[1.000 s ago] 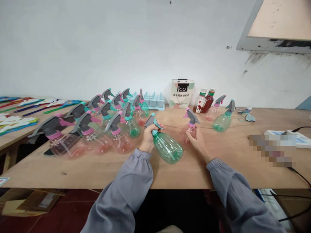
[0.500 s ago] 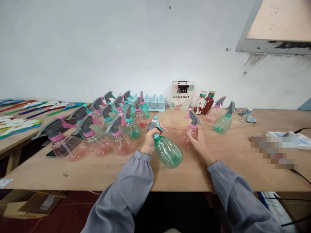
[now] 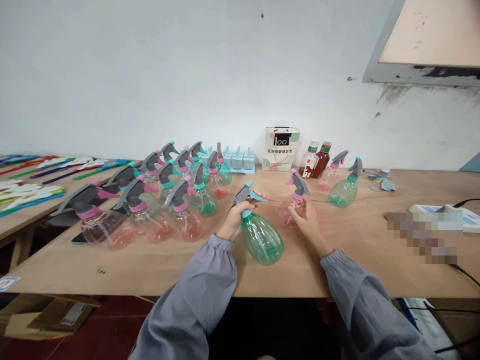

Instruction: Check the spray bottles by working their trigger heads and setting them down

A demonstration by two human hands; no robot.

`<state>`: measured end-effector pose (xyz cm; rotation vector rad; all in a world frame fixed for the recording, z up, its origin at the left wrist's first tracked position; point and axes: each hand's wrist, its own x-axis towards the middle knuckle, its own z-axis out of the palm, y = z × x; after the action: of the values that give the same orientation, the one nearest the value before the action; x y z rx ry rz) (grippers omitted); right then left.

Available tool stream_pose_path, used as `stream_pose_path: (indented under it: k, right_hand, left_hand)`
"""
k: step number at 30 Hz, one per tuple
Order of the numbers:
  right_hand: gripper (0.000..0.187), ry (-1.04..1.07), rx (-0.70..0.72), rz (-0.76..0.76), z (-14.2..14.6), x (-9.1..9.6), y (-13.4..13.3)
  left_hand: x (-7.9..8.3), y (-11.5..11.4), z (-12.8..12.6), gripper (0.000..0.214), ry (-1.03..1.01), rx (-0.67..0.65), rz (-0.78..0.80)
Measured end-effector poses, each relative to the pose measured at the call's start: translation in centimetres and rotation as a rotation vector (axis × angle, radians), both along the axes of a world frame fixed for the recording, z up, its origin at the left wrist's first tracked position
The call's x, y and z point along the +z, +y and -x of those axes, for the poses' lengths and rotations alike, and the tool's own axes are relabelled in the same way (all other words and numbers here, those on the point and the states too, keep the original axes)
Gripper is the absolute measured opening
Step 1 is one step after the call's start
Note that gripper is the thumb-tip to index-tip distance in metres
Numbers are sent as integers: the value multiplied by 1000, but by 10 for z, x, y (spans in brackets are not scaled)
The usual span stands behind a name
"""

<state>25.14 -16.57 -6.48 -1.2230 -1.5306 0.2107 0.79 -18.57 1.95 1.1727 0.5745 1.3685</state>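
Observation:
My left hand (image 3: 233, 220) is closed round the neck of a green spray bottle (image 3: 263, 241), just under its grey and teal trigger head. That bottle leans, its base toward the lower right. My right hand (image 3: 306, 220) wraps the body of a pink spray bottle (image 3: 287, 212), which stands upright with its pink nozzle to the left. Left of my hands, several pink and green spray bottles are grouped, among them a pink spray bottle (image 3: 189, 225) and a green spray bottle (image 3: 205, 200).
Behind stand a paper bag (image 3: 282, 150), two sauce bottles (image 3: 322, 159) and a light-blue mould rack (image 3: 243, 162). At right are a green spray bottle (image 3: 343, 192), a pink spray bottle (image 3: 330, 177) and a white power strip (image 3: 470, 222). Colourful sticks (image 3: 48, 172) lie far left.
The green bottle in my left hand has turned a little, and its trigger now shows more plainly to the right. My right hand keeps its hold on the pink bottle.

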Motion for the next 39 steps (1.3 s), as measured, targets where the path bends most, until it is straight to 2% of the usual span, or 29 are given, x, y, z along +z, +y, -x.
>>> stream_pose_path:
  k: [6,14,17,20,24,28,31,36,39]
  right_hand:
    - [65,19,-21,27,0,1,0]
    - [69,29,-9,46,0,3,-1]
    - [70,18,-18,42,0,2,0]
    - [70,7,-28,29,0,0,1]
    - [71,13,-25,18,0,-2,3]
    - [70,5,-26,13,-1,-4,4]
    - [69,3,-26,10,0,-4,3]
    - [69,-5,-30,23,0,-2,2]
    - [71,4,-23,27,1,-1,1]
  left_hand:
    - [-3,5,2,10,6,64,50]
    - [3,0,0,17,15,47,-35]
    - [1,-2,3,11,-30,22,-38]
    - [-2,-1,7,11,43,13,-120]
    - [-1,8,8,22,284,193,-275]
    - [0,27,3,25,387,404,-259]
    - [-7,32,0,32,463,518,-258]
    - [-37,4,-2,72,801,643,-166]
    - [-50,-11,0,80,1031,665,-174]
